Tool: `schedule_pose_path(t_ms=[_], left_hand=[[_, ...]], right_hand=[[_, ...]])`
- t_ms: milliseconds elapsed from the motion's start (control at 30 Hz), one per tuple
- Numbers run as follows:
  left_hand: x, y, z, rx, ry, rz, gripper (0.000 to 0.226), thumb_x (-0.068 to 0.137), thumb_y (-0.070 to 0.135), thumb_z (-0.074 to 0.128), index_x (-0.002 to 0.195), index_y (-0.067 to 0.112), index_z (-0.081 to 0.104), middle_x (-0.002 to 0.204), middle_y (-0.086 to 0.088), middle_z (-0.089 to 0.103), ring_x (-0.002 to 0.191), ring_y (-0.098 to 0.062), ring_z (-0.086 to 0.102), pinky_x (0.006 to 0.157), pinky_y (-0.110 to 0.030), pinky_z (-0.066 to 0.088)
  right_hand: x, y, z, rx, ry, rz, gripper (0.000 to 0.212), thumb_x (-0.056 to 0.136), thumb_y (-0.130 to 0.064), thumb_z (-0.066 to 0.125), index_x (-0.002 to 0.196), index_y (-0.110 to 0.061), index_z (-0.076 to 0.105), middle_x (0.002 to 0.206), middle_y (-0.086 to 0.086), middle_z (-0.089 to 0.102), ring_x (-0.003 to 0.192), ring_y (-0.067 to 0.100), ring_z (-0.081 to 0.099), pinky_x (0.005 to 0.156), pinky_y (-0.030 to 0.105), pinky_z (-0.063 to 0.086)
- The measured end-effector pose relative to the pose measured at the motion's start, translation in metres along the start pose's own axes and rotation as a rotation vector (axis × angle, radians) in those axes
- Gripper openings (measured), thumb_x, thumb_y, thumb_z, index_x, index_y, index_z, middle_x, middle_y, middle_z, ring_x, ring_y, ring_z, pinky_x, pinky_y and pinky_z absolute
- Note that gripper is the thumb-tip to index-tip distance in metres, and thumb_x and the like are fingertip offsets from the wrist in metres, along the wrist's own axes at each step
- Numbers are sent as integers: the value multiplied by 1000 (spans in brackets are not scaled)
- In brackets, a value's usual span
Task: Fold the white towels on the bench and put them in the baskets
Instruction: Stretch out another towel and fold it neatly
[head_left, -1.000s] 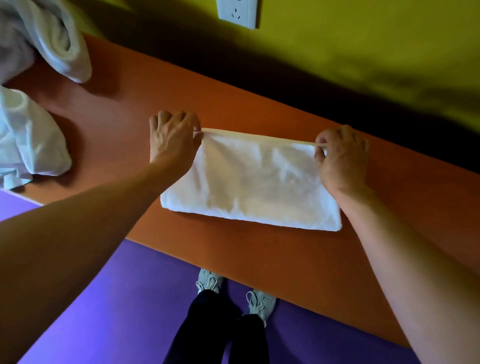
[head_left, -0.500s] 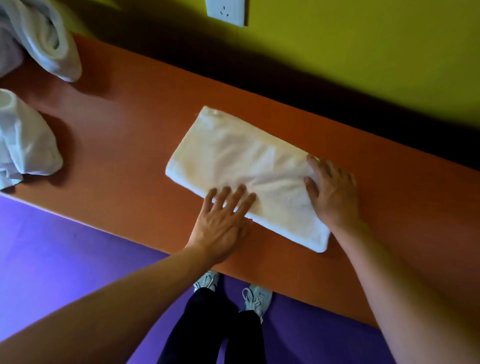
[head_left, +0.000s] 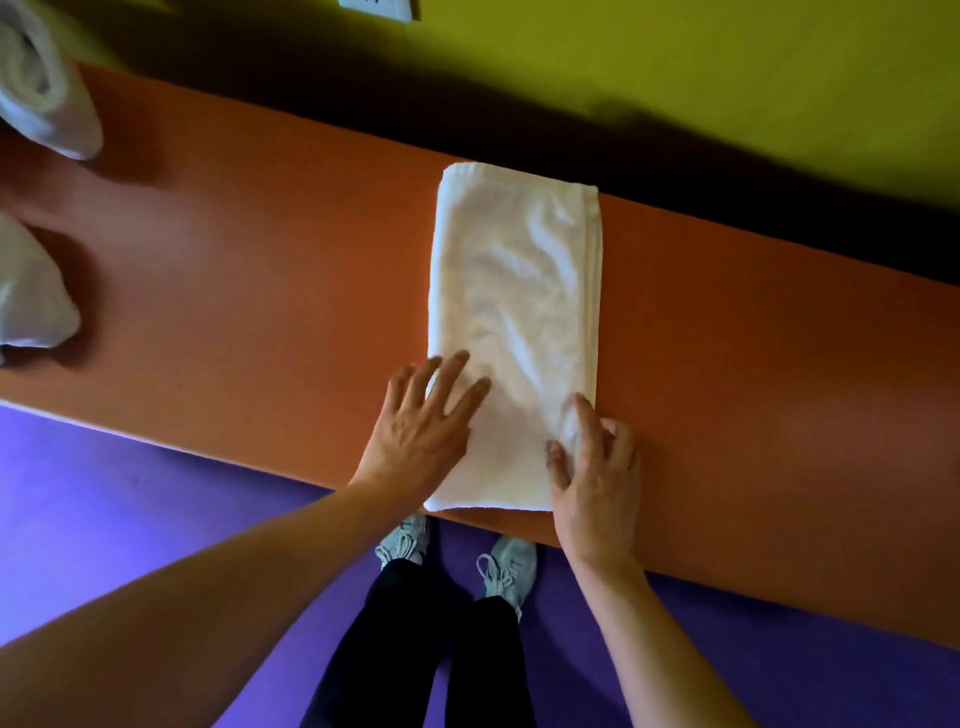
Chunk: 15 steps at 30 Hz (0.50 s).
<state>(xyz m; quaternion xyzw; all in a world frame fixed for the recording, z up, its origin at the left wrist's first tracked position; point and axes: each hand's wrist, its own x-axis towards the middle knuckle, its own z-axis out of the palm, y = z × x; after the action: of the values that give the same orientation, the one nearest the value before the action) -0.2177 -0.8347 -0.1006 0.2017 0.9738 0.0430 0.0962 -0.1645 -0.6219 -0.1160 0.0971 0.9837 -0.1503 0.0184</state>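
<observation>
A folded white towel (head_left: 517, 312) lies as a long rectangle across the orange bench (head_left: 260, 270), its short near edge at the bench's front edge. My left hand (head_left: 423, 431) rests flat on the towel's near left corner, fingers spread. My right hand (head_left: 595, 467) presses on the near right corner with its fingers curled at the towel's edge. No basket is in view.
Two unfolded white towels lie at the left end of the bench, one at the back (head_left: 44, 88) and one nearer (head_left: 31, 291). A yellow-green wall (head_left: 675, 67) runs behind the bench. Below are the purple floor (head_left: 130, 519) and my shoes (head_left: 506, 566).
The towel has been turned from lying along the bench to lying across it. Both hands have moved from its far corners to its near end.
</observation>
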Motion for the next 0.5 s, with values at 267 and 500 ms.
schedule_pose_path(t_ms=[267, 500], left_hand=[[-71, 11, 28, -5, -153, 146, 74, 81, 23, 72, 150, 19, 46, 160, -8, 37, 147, -36, 34, 108, -48, 45], [-63, 12, 4, -239, 44, 47, 26, 86, 17, 53, 110, 22, 61, 105, 3, 70, 103, -24, 67, 95, -39, 46]], right_hand=[[-3, 24, -15, -7, -239, -357, 53, 87, -59, 64, 131, -29, 59, 143, -7, 53, 131, 18, 49, 102, 38, 40], [-28, 46, -22, -71, -324, -495, 81, 77, -50, 78, 148, -27, 47, 155, -1, 44, 140, 17, 44, 118, 44, 30]])
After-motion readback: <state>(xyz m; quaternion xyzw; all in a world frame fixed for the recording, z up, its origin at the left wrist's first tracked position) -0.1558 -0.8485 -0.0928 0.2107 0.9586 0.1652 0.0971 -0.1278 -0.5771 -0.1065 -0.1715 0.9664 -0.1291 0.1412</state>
